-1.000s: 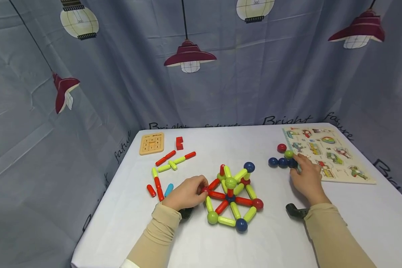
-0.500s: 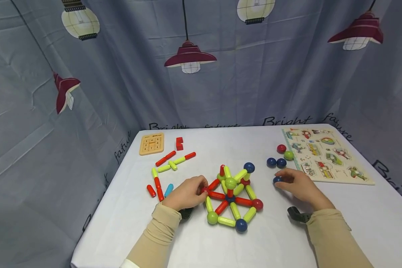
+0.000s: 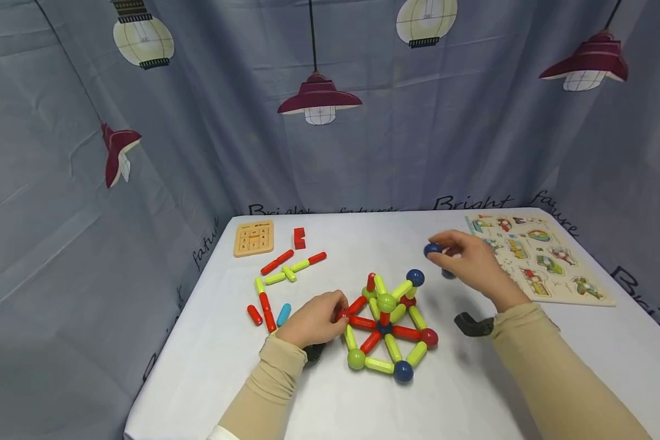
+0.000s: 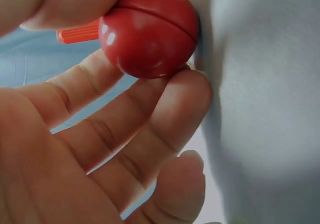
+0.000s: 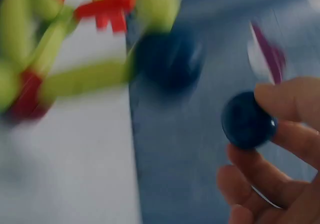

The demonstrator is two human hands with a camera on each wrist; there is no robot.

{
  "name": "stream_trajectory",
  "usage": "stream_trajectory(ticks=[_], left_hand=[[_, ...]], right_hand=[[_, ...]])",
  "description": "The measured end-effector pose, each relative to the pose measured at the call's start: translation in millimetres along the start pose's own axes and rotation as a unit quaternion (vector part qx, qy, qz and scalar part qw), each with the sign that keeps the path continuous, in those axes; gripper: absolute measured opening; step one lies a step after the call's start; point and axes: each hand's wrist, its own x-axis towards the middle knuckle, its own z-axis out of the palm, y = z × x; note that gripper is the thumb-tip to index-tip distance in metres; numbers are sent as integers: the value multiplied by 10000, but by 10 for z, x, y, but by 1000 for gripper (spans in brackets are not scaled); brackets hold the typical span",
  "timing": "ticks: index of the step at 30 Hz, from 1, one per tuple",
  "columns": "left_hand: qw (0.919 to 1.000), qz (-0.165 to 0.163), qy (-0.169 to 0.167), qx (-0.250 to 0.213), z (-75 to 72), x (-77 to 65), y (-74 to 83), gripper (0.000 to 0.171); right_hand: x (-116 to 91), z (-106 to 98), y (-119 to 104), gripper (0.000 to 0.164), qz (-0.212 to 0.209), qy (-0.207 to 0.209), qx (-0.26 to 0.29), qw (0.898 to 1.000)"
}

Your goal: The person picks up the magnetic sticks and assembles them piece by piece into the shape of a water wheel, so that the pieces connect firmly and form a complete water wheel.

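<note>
My left hand (image 3: 316, 319) grips a red ball (image 4: 155, 39) at the left corner of a structure of magnetic balls and rods. Red and green rods (image 3: 406, 333) join its red, green and blue balls. Between thumb and fingertips, my right hand (image 3: 475, 266) pinches a loose blue ball (image 5: 247, 119), held up behind and right of the structure. In the right wrist view, the structure's raised blue ball (image 5: 170, 59) shows blurred, apart from the pinched one. Another blue ball (image 3: 448, 274) peeks out below the right hand, which hides the other loose balls.
Loose red and green rods (image 3: 277, 262) and a blue rod (image 3: 283, 314) lie left of the structure. Further back are a wooden number puzzle (image 3: 253, 238) and a red block piece (image 3: 299, 238). A picture puzzle board (image 3: 561, 287) lies at the right.
My right hand has drawn a blue ball from the row by the picture board, then lifted it up and leftward. My left hand keeps its grip on the red ball.
</note>
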Motion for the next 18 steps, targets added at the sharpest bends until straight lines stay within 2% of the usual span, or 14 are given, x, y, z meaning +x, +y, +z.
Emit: stream_trajectory(ticks=[1, 4, 6, 8, 15, 18], left_hand=[[10000, 0, 29, 33, 5, -6, -1, 16], [10000, -16, 64, 35, 25, -6, -13, 17], [10000, -18, 55, 42, 35, 4, -20, 17], [10000, -12, 49, 26, 46, 12, -20, 17], [9998, 120, 118, 135, 35, -7, -18, 17], [9997, 131, 132, 169, 7, -26, -44, 17]], right_hand=[[84, 26, -161, 42, -115, -173, -89, 9997], [310, 160, -549, 37, -341, -1029, -362, 9934], [421, 263, -710, 35, -364, -1556, -503, 9859], [497, 357, -797, 32, -271, -1858, -660, 9800], [569, 556, -836, 28, -168, -2173, -955, 9713], [560, 587, -874, 39, -89, -2181, -996, 9708]])
